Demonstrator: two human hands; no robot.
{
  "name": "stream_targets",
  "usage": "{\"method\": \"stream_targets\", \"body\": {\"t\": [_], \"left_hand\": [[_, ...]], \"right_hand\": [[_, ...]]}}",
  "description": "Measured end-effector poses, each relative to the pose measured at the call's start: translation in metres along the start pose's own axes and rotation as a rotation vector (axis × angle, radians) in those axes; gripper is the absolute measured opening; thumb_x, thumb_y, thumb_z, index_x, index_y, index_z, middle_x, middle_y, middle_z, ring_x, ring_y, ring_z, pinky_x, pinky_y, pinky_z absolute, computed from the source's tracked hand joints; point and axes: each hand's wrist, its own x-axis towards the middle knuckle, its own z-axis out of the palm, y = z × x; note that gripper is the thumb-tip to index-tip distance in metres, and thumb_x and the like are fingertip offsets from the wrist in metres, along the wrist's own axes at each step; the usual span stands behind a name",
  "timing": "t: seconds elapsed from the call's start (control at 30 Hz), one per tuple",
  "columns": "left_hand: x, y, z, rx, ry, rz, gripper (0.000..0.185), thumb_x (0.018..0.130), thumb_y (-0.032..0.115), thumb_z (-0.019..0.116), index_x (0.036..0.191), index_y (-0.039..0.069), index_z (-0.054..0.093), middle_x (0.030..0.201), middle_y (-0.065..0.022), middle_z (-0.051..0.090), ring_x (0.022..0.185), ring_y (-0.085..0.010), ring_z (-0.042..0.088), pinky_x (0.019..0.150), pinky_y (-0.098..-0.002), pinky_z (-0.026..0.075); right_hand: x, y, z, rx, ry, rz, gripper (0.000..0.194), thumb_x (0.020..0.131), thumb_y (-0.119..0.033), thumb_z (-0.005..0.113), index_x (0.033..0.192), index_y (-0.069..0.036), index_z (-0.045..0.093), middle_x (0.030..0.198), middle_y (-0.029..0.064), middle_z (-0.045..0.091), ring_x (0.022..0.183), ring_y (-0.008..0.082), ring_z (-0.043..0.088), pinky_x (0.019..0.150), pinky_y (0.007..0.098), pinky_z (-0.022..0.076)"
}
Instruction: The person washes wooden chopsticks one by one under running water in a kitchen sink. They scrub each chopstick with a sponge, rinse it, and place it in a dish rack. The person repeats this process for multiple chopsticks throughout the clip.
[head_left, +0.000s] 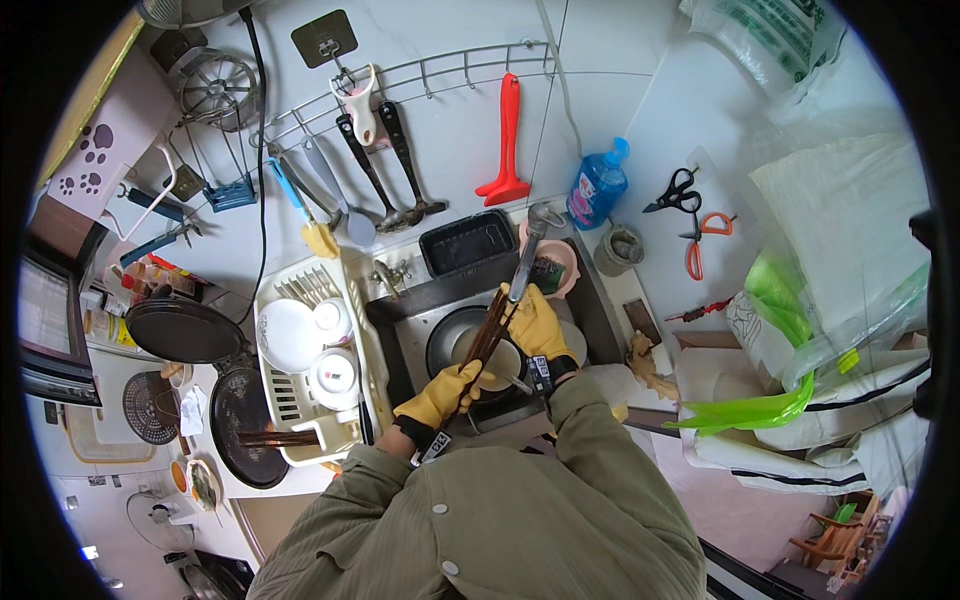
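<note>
My left hand (444, 394), in a yellow rubber glove, is closed around the lower part of a bundle of dark brown chopsticks (486, 334). My right hand (536, 322), gloved the same way, touches the bundle's upper end beside the tip of the metal faucet (534, 244); its fingers are partly hidden, so its grip is unclear. Beneath both hands, a round pan (444, 337) lies in the steel sink (409, 322), with a lighter bowl and what looks like a spoon handle in it. A pink basin (566, 262) holding a dark scrubber stands behind my right hand.
Left of the sink is a cream dish rack (311, 420) with white bowls (289, 335). Further left stands an open electric griddle (244, 427). A black tray (469, 244) and a blue soap bottle (596, 187) sit behind the sink. Plastic bags (847, 225) hang at the right.
</note>
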Motion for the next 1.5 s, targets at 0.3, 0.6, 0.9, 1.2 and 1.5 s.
{"method": "stream_targets", "body": {"t": [0.3, 0.6, 0.9, 1.2, 1.5], "left_hand": [[0.011, -0.001, 0.001, 0.005, -0.067, 0.008, 0.039, 0.102, 0.035, 0.052, 0.125, 0.004, 0.06, 0.08, -0.0055, 0.061, 0.052, -0.0097, 0.043, 0.045, -0.0249, 0.035], [0.019, -0.012, 0.013, 0.225, 0.076, -0.033, 0.039, 0.102, 0.038, 0.051, 0.123, 0.006, 0.06, 0.066, -0.0016, 0.053, 0.046, -0.0099, 0.042, 0.04, -0.0258, 0.035], [-0.005, 0.006, 0.003, 0.376, 0.102, 0.003, 0.039, 0.102, 0.041, 0.05, 0.115, 0.007, 0.064, 0.06, 0.0009, 0.051, 0.042, -0.0081, 0.04, 0.038, -0.0242, 0.032], [-0.006, -0.003, -0.004, 0.386, 0.071, 0.004, 0.037, 0.102, 0.041, 0.05, 0.113, 0.01, 0.065, 0.061, 0.0027, 0.052, 0.042, -0.0077, 0.041, 0.039, -0.0243, 0.032], [0.005, 0.004, -0.009, -0.021, -0.117, 0.053, 0.044, 0.102, 0.042, 0.05, 0.128, 0.008, 0.061, 0.072, 0.0007, 0.055, 0.055, -0.008, 0.045, 0.048, -0.0239, 0.037]], "right_hand": [[-0.026, 0.021, 0.008, -0.784, 0.074, -0.171, 0.015, 0.094, -0.013, 0.066, 0.104, -0.005, 0.059, 0.096, 0.0015, 0.064, 0.087, 0.0099, 0.059, 0.073, 0.0253, 0.049], [0.0, 0.032, -0.002, -1.007, 0.302, -0.395, 0.011, 0.092, -0.014, 0.065, 0.09, -0.005, 0.058, 0.079, 0.0019, 0.062, 0.066, 0.0128, 0.059, 0.059, 0.0255, 0.0461], [0.009, 0.017, 0.004, -1.079, 0.141, -0.342, 0.013, 0.091, -0.006, 0.064, 0.101, -0.005, 0.056, 0.083, 0.0058, 0.064, 0.067, 0.0113, 0.061, 0.058, 0.0244, 0.0468], [0.012, -0.009, -0.023, -0.538, 0.188, -0.14, 0.023, 0.099, -0.023, 0.058, 0.112, -0.005, 0.061, 0.104, 0.0134, 0.065, 0.093, 0.0322, 0.066, 0.082, 0.0483, 0.0555], [-0.007, -0.006, -0.048, 0.019, 0.111, -0.023, 0.036, 0.103, -0.024, 0.049, 0.136, -0.007, 0.05, 0.133, 0.0152, 0.056, 0.123, 0.0351, 0.052, 0.107, 0.0533, 0.042]]}}
